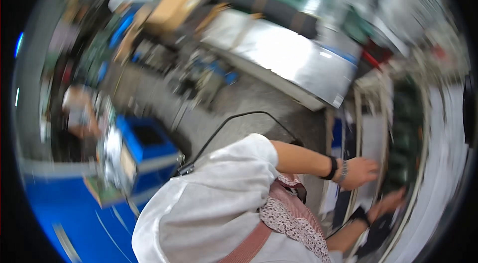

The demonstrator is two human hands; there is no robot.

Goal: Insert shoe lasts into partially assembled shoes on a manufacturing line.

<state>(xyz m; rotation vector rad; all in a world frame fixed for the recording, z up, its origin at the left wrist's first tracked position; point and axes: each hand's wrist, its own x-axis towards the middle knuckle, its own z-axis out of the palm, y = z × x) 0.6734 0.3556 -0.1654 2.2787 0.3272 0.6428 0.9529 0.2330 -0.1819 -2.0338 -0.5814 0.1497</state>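
Observation:
My left hand [360, 172] reaches toward the right, with a metal-link watch [343, 171] and a black band [332, 168] at its wrist. Its fingers point outward, somewhat blurred, and nothing shows in them. Below it, my right hand [387, 203] stretches out with a black wristband [359, 215] behind it; its fingers look extended, though smeared. Both hands hover near a rack with pale upright bars [381, 136]. A dark green, lumpy row of things [406, 128] stands in that rack, close to the fingers. Whether either hand touches it cannot be made out.
A long silver-wrapped box or bench [279, 49] lies ahead, with a dark roll [269, 9] along it. A blue machine [144, 138] stands at left by a blue surface [74, 213]. A black cable [224, 126] arcs beside my shoulder. Another person [79, 111] is at far left.

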